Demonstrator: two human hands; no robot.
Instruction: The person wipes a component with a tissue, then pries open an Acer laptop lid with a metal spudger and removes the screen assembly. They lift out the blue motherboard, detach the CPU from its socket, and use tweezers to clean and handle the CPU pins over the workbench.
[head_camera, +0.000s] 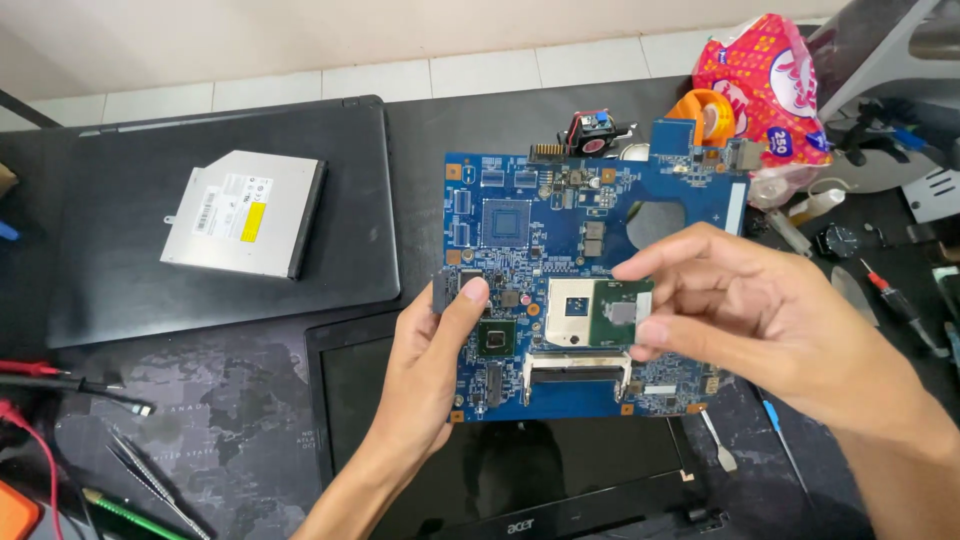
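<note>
Right hand (760, 320), green chip (622, 312) above blue motherboard (560, 220)

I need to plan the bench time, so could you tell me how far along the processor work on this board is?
Done: blue motherboard is out of its case, optical drive set aside. In hand: right hand pinches green processor chip beside the white socket; left hand steadies the board. Left: chip not seated.

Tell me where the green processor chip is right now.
In the head view, the green processor chip is pinched in the right hand, just right of the beige socket on the blue circuit board, which the left hand steadies.
</note>
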